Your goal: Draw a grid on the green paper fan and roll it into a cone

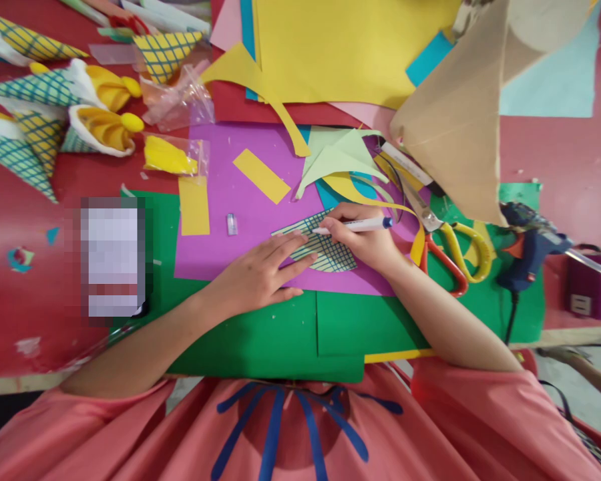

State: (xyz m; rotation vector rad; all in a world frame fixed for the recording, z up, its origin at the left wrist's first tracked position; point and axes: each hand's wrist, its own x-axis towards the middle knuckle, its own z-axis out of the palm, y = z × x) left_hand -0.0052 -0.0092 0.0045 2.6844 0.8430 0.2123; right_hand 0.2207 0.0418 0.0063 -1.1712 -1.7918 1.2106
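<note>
My right hand [368,247] is closed around a white marker [369,224] with a blue end, its tip down at a pale green fan-shaped piece of paper [333,257]. Dark lines cross on the paper's right part; on the left part mostly lines in one direction show. My left hand [260,270] lies flat with fingers stretched over the paper's left edge. Under both is a purple sheet [215,257] on green sheets [260,334]. On the purple sheet, left of the paper, lies a small clear cap-like piece [232,224].
Scissors [465,250] with red and yellow handles and a blue glue gun [525,260] lie at right. A brown cardboard piece [451,120] rises behind them. Finished-looking paper cones [40,87] lie at upper left, yellow sheets [350,50] at the back. A blurred-out rectangle [113,254] is at left.
</note>
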